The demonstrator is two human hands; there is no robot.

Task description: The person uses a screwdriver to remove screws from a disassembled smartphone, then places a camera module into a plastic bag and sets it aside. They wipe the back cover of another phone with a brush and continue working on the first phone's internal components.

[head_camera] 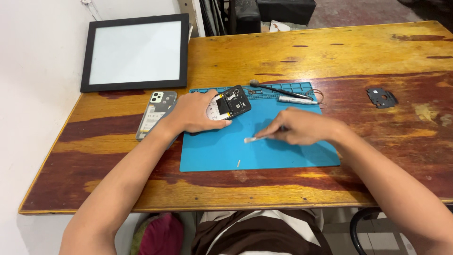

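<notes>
Left hand clamps opened smartphone flat for steadiness on blue repair mat; right hand pinches small white brush.

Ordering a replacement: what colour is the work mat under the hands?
Blue mat, clearest in the head view.

Even, fairly bright indoor light falls on the wooden table, whose varnish shows a soft sheen. Faint, diffuse shadows lie beneath both forearms. Focus is sharp throughout; the table edges bow slightly through wide-angle distortion.
</notes>
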